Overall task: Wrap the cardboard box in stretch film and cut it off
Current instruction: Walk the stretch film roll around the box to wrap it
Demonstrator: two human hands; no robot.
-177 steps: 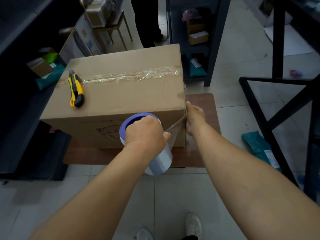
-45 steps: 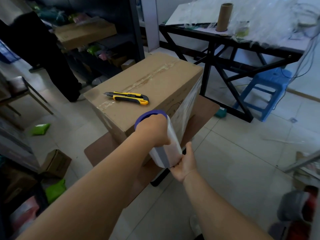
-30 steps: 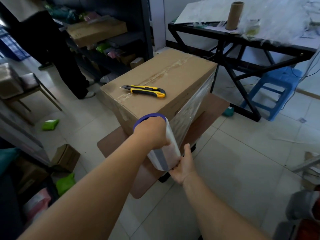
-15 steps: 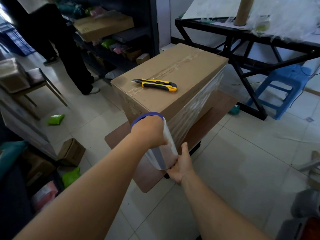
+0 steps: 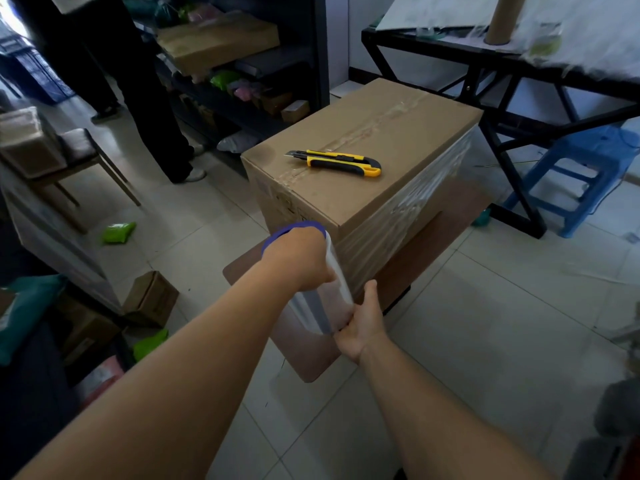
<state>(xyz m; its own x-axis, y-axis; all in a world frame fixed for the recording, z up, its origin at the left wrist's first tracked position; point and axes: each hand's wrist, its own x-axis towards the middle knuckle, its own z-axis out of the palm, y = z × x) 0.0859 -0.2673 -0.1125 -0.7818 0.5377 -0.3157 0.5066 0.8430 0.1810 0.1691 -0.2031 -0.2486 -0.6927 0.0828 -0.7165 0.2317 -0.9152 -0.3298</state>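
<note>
A large brown cardboard box point(image 5: 377, 140) stands on a low brown board point(image 5: 426, 251). Clear stretch film covers its right side face point(image 5: 412, 209). A yellow and black utility knife point(image 5: 341, 163) lies on the box top. My left hand point(image 5: 298, 259) grips the top of the stretch film roll point(image 5: 318, 306), which has a blue core rim. My right hand point(image 5: 363, 323) holds the roll's lower end from below. The roll is upright at the box's near corner, with film running from it onto the box.
A person in dark trousers point(image 5: 138, 98) stands at the back left beside dark shelving point(image 5: 242, 81) full of parcels. A black-framed table point(image 5: 519, 81) and a blue stool point(image 5: 581, 168) stand at the right. Small boxes point(image 5: 149, 299) and green packets point(image 5: 117, 233) lie on the tiled floor left.
I have walked round the box: film now covers one side face, and the roll has come to the near corner. Both hands keep their hold on the roll.
</note>
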